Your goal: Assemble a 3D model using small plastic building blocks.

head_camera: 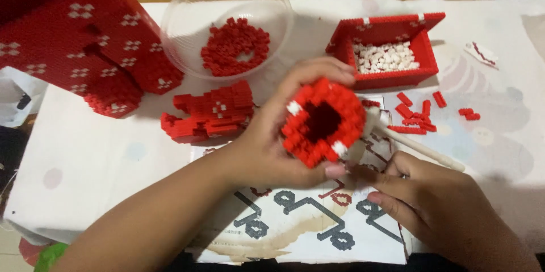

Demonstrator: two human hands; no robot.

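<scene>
- The red block ring [322,120] sits about mid-scene, held up off the table [85,158], with its dark hollow opening facing pretty much straight up at the camera. It's roundish, so no real long axis to speak of; a couple of white bricks show on the rim.
- The left hand [272,141] comes in from the near left, forearm running diagonally, and the fingers are curled round the ring: thumb along the near edge, other fingers wrapped over the far side.
- The right hand [437,204] rests low at the near right on the printed instruction sheet [306,221], fingers pointing left and held loosely together, tips just beside the ring's near edge. Can't tell if they're pinching a tiny piece.
- A pale stick tool [417,148] lies just right of the ring, angled down to the right.
- Farther back: a clear bowl [187,22] of red bricks, a red block box [392,73] of white bricks, some loose red bricks [417,114] to the right.
- On the left, a big red block build [79,39] and a smaller red chunk [207,111] close to the left wrist.
</scene>
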